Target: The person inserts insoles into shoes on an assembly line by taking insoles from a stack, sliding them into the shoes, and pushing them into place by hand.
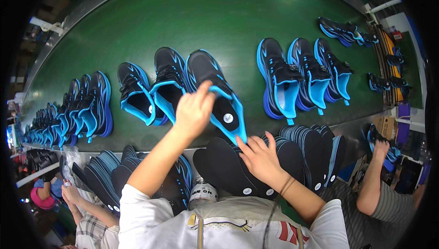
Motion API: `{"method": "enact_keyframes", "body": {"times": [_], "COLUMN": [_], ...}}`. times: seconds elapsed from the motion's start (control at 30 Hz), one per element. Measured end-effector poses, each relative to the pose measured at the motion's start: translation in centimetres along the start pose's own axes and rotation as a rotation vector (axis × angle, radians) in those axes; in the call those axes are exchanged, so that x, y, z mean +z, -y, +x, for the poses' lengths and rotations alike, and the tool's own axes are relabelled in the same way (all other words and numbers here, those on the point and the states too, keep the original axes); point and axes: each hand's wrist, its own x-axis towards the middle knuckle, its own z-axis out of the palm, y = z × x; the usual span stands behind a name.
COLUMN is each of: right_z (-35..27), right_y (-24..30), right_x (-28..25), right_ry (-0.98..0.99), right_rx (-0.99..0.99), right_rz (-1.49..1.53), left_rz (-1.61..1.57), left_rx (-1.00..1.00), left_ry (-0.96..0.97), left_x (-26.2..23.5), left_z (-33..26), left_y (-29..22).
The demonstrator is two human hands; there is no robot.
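A black sneaker with blue trim [204, 69] points away from me on the green belt, its heel toward my body. My left hand [194, 111] is closed on the left side of its opening, near the tongue. The fingertips of my right hand [263, 157] pinch the blue heel edge. Inside the sneaker lies a black insole [224, 108] with a round white sticker. Two similar sneakers stand just left of it: the nearer one [168, 61] touches it, and the outer one [132, 77] shows a white sticker inside. Black insoles [219, 157] lie below my right hand.
Three sneakers [274, 73] stand to the right; a long row of sneakers [98, 102] runs left on the green belt [219, 15]. Stacked insoles [313, 150] line the near edge. Co-workers' hands show at right [381, 147] and lower left [71, 194].
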Motion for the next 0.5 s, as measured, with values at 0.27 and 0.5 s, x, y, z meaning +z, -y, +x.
{"method": "enact_keyframes", "body": {"times": [0.27,0.5], "right_z": [-6.6,-19.8], "right_y": [-4.3,-8.2], "right_x": [-5.4,-4.5], "right_ry": [-0.291,-0.209], "right_rx": [0.325,0.740], "right_rz": [0.040,0.195], "left_rz": [-0.753,-1.141], "left_rx": [-0.622,-0.815], "left_ry": [-0.216,-0.060], "left_x": [0.5,-2.2], "left_z": [3.6,9.6], "left_y": [4.7,1.3]}}
